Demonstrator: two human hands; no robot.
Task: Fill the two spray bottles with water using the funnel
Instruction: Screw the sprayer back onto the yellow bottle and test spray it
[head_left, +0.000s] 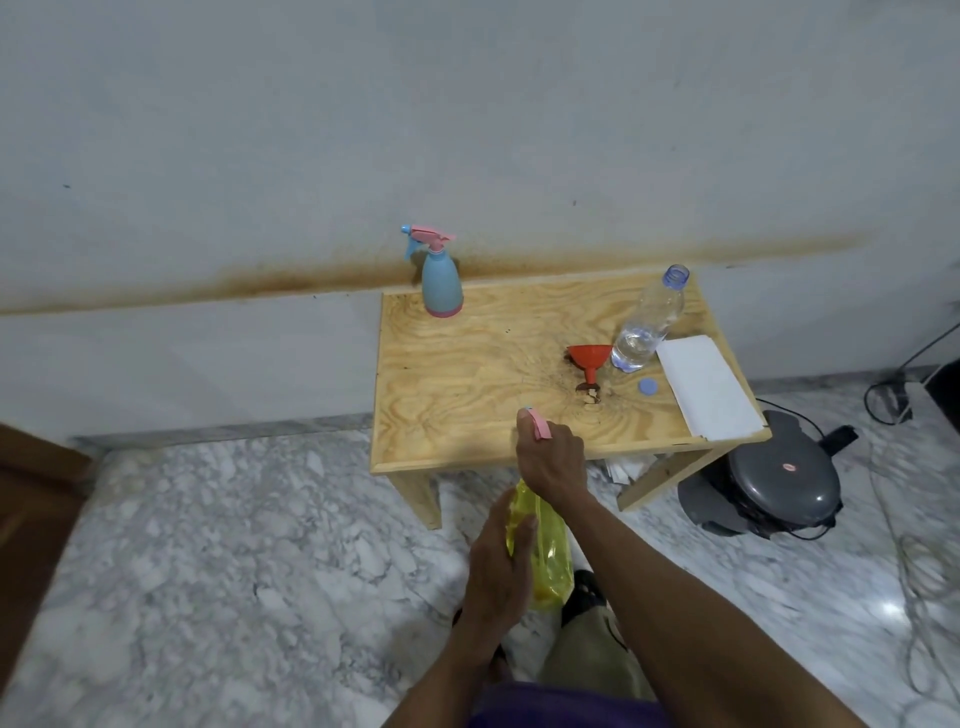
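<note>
Hands hold the yellow spray bottle (545, 551) nearest the camera — left hand (498, 561) wrapped round its body, right hand (550, 457) gripping the pink spray head (540, 427) at 12 o'clock. On the wooden table (447, 384) beyond: red funnel (589, 358), uncapped water bottle (649, 322) beside it at 2 o'clock — farthest, blue spray bottle (440, 283) at 11 o'clock.
</note>
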